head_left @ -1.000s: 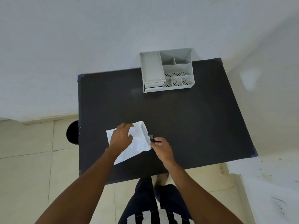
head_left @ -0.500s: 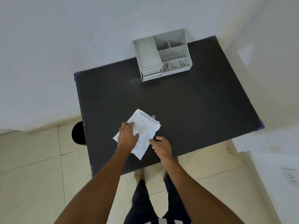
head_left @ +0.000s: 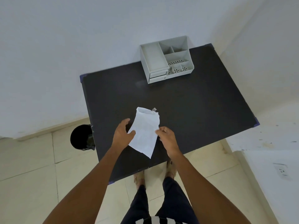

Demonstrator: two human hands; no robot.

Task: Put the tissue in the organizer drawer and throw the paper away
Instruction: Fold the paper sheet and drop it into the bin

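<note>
A creased white paper [head_left: 144, 131] hangs just above the near part of the black table [head_left: 194, 110]. My left hand [head_left: 123, 135] grips its left edge with thumb on top. My right hand [head_left: 165, 137] pinches its right edge with curled fingers. A small pale scrap [head_left: 154, 109], perhaps the tissue, peeks out behind the paper's top edge. The grey organizer [head_left: 166, 59] stands at the table's far edge against the wall, its two small drawers [head_left: 157, 76] shut at the front left.
A black round bin [head_left: 80, 137] stands on the tiled floor by the table's left edge. White walls close in behind and to the right. My legs and feet are under the table's near edge.
The paper has been lifted and turned from lying flat to more upright between both hands. The view has tilted, so the table and organizer shifted in the frame.
</note>
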